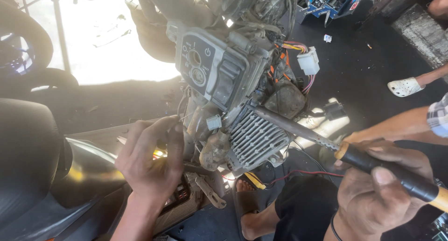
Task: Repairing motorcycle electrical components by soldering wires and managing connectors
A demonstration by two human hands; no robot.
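While the left hand [151, 164] presses its curled fingers against the grimy side of the engine [233, 105], beside the small grey connector [213, 122], the right hand [380, 189] is wrapped tight around the black-and-wood handle of a long tool [326, 140]. Whether the left fingers pinch anything I cannot tell; they hide their own tips. The tool's steel shaft runs up and left from the fist, and its far end sits against the engine just above the finned block [256, 138], close under the grey cover [210, 66] with the round dials. A bundle of coloured wires [291, 59] with a white plug [309, 61] hangs loose at the engine's right. A black seat [28, 152] fills the left, a foot in a sandal [247, 199] rests on the dark floor below, and another person's white shoe [403, 86] shows far right.

It looks to me like a prying or driving step, with the tool tip set and the engine steadied. A next move would call for a firm, even push along the shaft, the left hand kept bracing and clear of the tip, and care for the loose wires nearby.
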